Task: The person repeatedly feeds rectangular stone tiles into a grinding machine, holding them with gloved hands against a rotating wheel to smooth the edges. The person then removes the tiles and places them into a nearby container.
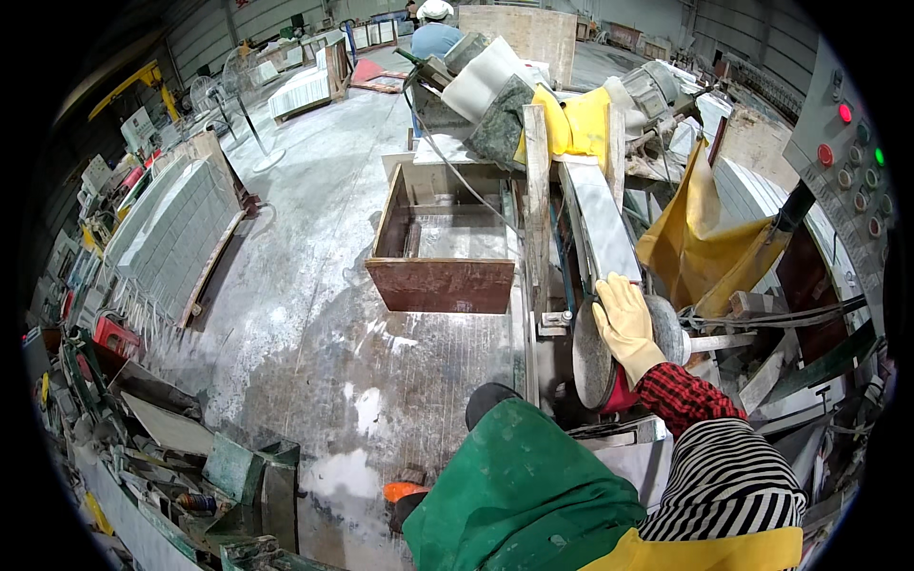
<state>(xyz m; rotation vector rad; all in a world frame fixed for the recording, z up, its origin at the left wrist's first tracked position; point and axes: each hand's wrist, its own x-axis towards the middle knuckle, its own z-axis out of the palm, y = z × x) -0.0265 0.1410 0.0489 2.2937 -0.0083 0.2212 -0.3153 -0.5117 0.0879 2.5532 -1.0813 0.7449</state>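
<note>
My right hand (625, 324), in a cream rubber glove, lies flat with outstretched fingers over the near end of a long white-grey stone strip (603, 228). The strip lies along a narrow machine bed and passes under a yellow flap (578, 126) between two upright wooden boards (537, 195). Just below my palm is a round grey wheel (593, 357), with a second rounded grey part (664, 328) to its right. My sleeve is red-and-black checked with a striped cover over it. My left hand is out of view.
An open wooden box (440, 285) stands left of the machine. A control panel (849, 162) with lit buttons is at right, near a hanging yellow sheet (700, 243). Stacked pale slabs (176, 238) stand at left, stone offcuts (233, 471) lower left. Another person (436, 33) is far back.
</note>
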